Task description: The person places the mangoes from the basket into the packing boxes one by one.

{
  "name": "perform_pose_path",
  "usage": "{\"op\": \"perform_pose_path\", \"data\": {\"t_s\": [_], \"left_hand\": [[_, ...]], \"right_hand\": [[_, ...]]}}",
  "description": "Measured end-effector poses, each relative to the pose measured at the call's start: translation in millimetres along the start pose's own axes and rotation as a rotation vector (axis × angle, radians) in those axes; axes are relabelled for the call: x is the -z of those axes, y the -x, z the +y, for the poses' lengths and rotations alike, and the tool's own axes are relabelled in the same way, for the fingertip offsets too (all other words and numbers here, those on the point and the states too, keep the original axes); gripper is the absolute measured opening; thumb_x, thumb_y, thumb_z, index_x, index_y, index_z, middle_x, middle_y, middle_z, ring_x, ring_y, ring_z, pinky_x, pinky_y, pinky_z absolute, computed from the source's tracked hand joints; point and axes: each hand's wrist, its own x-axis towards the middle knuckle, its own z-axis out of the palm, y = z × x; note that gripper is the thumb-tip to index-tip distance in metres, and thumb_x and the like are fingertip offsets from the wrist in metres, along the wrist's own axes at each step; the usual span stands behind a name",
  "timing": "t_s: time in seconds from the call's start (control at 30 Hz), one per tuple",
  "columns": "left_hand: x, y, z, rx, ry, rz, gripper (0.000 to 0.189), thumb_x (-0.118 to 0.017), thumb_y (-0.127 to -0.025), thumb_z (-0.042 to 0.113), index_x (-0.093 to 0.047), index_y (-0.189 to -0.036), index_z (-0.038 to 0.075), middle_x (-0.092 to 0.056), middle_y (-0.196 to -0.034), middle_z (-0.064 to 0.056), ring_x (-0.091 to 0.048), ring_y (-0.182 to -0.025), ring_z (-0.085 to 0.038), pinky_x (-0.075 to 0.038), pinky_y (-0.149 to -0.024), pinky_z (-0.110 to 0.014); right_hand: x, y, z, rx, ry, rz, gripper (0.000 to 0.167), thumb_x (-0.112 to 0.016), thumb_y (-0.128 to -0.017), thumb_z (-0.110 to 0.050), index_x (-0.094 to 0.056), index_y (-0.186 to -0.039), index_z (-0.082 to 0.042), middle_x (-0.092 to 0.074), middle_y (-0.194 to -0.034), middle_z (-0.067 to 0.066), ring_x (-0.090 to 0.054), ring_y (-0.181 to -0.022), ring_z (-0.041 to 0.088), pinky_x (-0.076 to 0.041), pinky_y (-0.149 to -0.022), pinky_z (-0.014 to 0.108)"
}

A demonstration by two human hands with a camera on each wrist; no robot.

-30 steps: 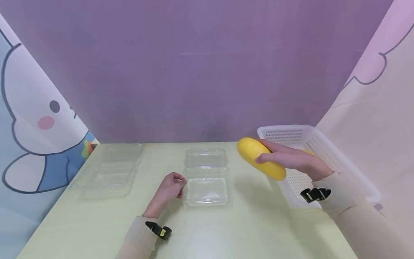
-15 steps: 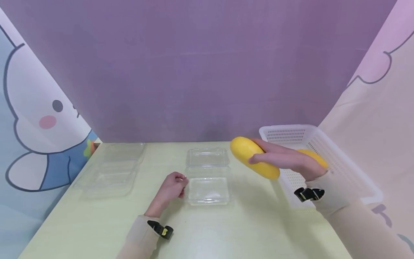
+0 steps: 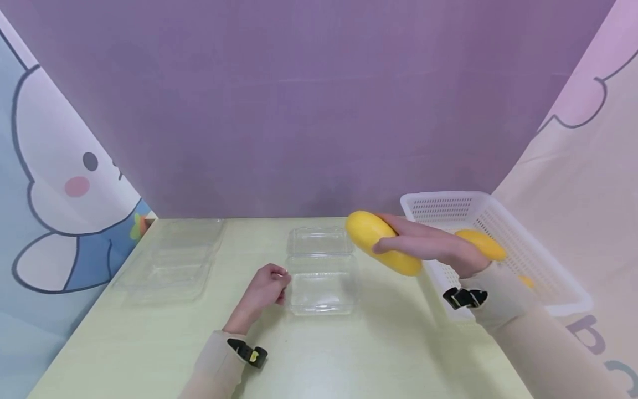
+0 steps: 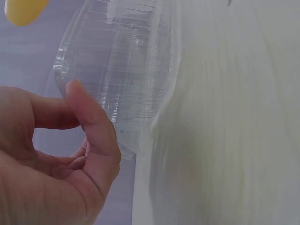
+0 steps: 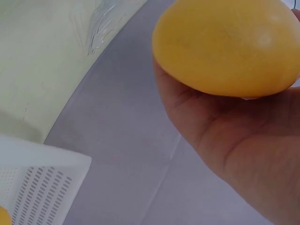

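Observation:
My right hand (image 3: pixel 423 241) grips a smooth yellow mango (image 3: pixel 366 235) in the air, thumb on the near side and fingers over the far side. The mango hangs tilted between the basket and an opened clear plastic container (image 3: pixel 321 293). That clamshell container lies on the table with its lid folded back, nothing inside it. At its left edge, my left hand (image 3: pixel 264 285) pinches the rim between thumb and forefinger, as the left wrist view shows on the clear container (image 4: pixel 122 70). In the right wrist view the mango (image 5: pixel 225 47) sits against the palm.
A white perforated basket (image 3: pixel 441 210) stands at the right, with a mango (image 3: pixel 482 244) and part of another yellow thing (image 3: pixel 526 281) in it. Opened clear containers (image 3: pixel 176 271) lie at the left of the table. A purple backdrop (image 3: pixel 319 111) rises behind.
My right hand has carried the mango leftward, away from the basket, uncovering more yellow things inside it. My left hand stays at the container's edge.

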Motion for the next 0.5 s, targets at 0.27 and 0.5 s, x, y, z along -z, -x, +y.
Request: {"op": "perform_pose_path", "data": {"t_s": [0.27,0.5], "left_hand": [[0.0,2.4,1.9,-0.006,0.017,-0.008,0.017,-0.059,-0.099,0.006,-0.054,-0.111,-0.004,-0.058,-0.078,-0.015,-0.053,-0.06,-0.017,-0.052,-0.055,-0.028],[0.1,4.5,4.1,-0.007,0.026,-0.012,0.017,-0.06,-0.099,0.006,-0.054,-0.111,-0.005,-0.058,-0.077,-0.015,-0.053,-0.06,-0.018,-0.052,-0.055,-0.029]], "right_hand": [[-7,-8.3,-3,0.009,-0.011,-0.024,0.074,-0.061,-0.093,-0.035,-0.027,-0.157,-0.019,-0.055,-0.12,0.011,-0.058,-0.097,0.027,-0.047,-0.084,0.041],[-13,-12.5,-5,-0.007,-0.016,-0.037,0.076,-0.062,-0.093,-0.036,-0.025,-0.158,-0.023,-0.055,-0.12,0.012,-0.058,-0.098,0.028,-0.047,-0.082,0.041]]}}
